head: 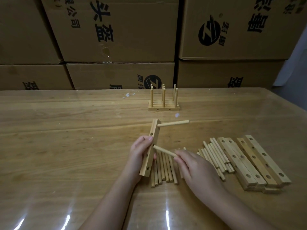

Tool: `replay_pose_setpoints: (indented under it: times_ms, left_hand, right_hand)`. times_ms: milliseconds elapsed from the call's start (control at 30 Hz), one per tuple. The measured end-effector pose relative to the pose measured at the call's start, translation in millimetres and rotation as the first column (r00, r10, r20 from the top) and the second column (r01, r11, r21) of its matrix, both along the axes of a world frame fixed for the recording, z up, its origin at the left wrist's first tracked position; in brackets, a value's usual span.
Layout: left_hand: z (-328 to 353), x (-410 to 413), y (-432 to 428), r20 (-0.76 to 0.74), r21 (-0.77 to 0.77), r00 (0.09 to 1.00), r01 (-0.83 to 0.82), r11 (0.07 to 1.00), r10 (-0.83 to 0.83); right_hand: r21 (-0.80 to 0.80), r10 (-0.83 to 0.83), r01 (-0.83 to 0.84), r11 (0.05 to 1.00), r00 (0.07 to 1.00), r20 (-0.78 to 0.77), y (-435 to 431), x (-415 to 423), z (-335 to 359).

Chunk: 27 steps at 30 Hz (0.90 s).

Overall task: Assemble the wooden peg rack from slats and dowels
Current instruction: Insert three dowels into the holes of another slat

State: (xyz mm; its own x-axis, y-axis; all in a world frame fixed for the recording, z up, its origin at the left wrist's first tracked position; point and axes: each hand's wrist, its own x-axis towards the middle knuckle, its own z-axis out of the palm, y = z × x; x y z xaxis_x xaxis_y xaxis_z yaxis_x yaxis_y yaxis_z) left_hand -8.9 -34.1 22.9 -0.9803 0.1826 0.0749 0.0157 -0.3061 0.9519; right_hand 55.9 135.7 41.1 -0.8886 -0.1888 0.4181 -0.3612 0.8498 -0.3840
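Slat [150,148]: lifted off the table [66,130], long axis running away from me, far end leaning slightly right, drilled face up and to the left. My left hand [140,153] grips it mid-length, fingers curled round and covering part of it. Seated dowel [173,123] sticks out rightward from the slat's far end. My right hand [194,166] pinches a second dowel [164,151], its tip at the slat's middle; can't tell if it's in. Loose dowels [163,171] lie under the slat's near end, partly hidden by both hands. Spare slats [255,163] sit right of the slat, finished rack [163,103] beyond it.
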Motion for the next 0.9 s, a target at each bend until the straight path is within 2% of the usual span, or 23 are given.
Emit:
replay_pose_setpoints:
  times_ms: [200,333,533,900]
  left_hand:
    - [0.9,2.1,2.0,0.008,-0.083,1.000,-0.005,0.997,0.006]
    - [2.0,3.4,5.5,0.018,-0.159,0.999,-0.048,0.986,0.052]
    - [4.8,5.9,7.0,0.007,-0.174,1.000,-0.018,0.984,0.020]
    - [-0.6,3.7,5.4,-0.077,-0.195,0.997,0.007,0.981,-0.022]
  right_hand:
    - [0.019,0.011,-0.010,1.000,0.998,-0.055,2.4,-0.1,2.8]
    - [0.092,-0.017,0.031,0.995,0.989,-0.146,4.2,-0.3,6.2]
    - [0.193,0.000,0.053,0.980,0.965,-0.261,4.7,0.6,5.3]
    - [0.134,0.010,0.028,0.991,0.962,-0.273,5.4,-0.3,-0.4]
